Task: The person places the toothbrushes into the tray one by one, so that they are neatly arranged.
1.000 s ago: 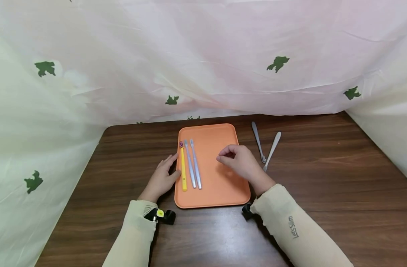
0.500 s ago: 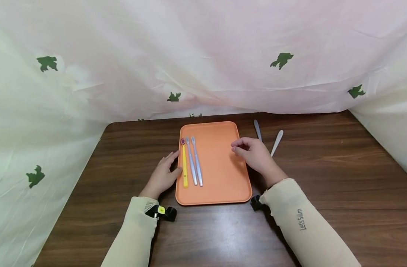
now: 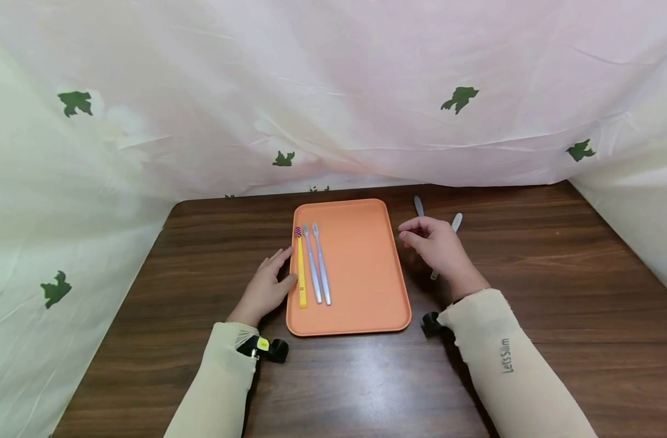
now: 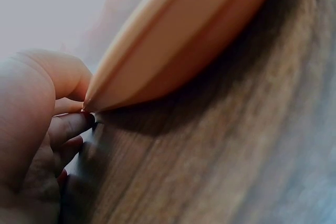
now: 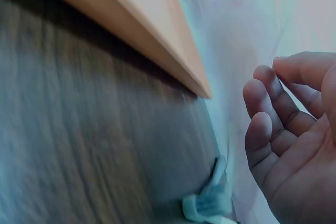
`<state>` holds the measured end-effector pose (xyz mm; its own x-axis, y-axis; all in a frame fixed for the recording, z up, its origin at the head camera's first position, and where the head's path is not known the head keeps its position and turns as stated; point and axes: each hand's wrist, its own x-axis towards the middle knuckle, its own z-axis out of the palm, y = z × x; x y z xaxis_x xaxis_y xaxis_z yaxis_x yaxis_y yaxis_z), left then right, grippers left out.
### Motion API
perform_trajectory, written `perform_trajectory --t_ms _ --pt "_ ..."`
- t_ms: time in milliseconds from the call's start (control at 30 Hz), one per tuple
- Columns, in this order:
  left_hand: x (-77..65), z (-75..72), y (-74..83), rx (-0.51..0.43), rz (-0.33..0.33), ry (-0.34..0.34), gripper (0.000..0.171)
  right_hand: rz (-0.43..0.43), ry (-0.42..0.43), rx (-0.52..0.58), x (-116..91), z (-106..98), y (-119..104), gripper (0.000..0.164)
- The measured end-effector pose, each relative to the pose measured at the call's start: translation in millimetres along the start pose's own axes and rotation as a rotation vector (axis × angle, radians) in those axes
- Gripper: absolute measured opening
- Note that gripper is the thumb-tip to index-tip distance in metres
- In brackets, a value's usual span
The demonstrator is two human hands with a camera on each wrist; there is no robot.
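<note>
An orange tray (image 3: 360, 267) lies on the table. Along its left side lie a yellow toothbrush (image 3: 302, 274) with a purple-striped head and two pale blue-grey toothbrushes, the inner one (image 3: 322, 267) beside the outer one (image 3: 312, 267). My left hand (image 3: 263, 291) holds the tray's left rim, thumb over the edge and fingers against its outer side. My right hand (image 3: 438, 250) is off the tray's right edge, fingers loosely bent and holding nothing. It hovers over a grey toothbrush (image 3: 418, 205) and a white toothbrush (image 3: 457, 221), hiding most of both.
The dark wooden table (image 3: 557, 274) extends to both sides of the tray. A pale curtain (image 3: 355, 109) with green leaf-like shapes hangs behind the table and along its sides. Black straps, the left one (image 3: 278, 351) among them, sit at both wrists.
My right hand has moved rightward from above the tray to over the two loose toothbrushes, covering more of them. The left hand stays at the tray's rim, and the three toothbrushes there keep their places.
</note>
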<state>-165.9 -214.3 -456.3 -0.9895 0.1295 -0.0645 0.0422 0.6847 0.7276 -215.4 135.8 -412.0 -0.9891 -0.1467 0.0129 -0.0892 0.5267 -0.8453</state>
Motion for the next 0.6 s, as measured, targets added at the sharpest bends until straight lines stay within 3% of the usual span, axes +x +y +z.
perform_trajectory --t_ms 400,600 --pt "1.9 0.5 -2.1 -0.003 -0.002 0.002 0.060 0.012 0.102 -0.038 -0.5 -27.5 13.2 0.030" --pt "1.0 -0.1 -1.8 0.001 0.004 0.000 0.061 0.067 0.183 -0.055 -2.6 -40.0 22.0 0.034"
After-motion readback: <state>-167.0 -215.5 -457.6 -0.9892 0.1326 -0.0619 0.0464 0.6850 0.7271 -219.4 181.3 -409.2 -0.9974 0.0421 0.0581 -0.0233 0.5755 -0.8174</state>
